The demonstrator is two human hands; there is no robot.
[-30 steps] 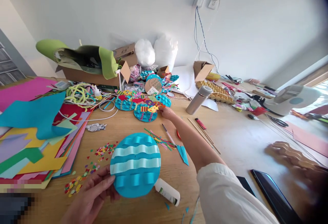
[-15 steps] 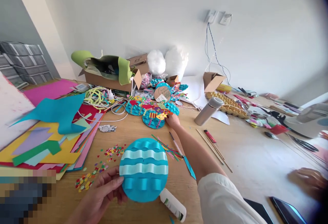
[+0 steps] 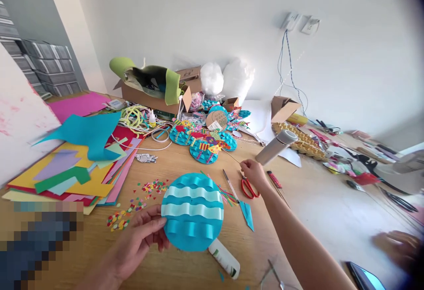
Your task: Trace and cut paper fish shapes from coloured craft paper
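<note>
My left hand is closed on the left edge of a round blue paper disc that carries wavy raised strips, some pale and some blue. The disc is tilted up above the table. Further out, my right hand pinches a thin wooden stick, whose far end points toward decorated blue discs with paper fish. Below that hand lie red-handled scissors. A pen and a blue paper scrap are left of them. A white glue bottle lies partly behind the held disc.
Coloured paper sheets are stacked at the left, with confetti beside them. A grey tumbler stands right of centre. Boxes, white stuffing and cords line the wall. Another person's hand and a phone are at the right.
My right hand has come back from the fish discs toward the right and now has a wooden stick in it. The scissors have come into view. The left hand still holds the disc.
</note>
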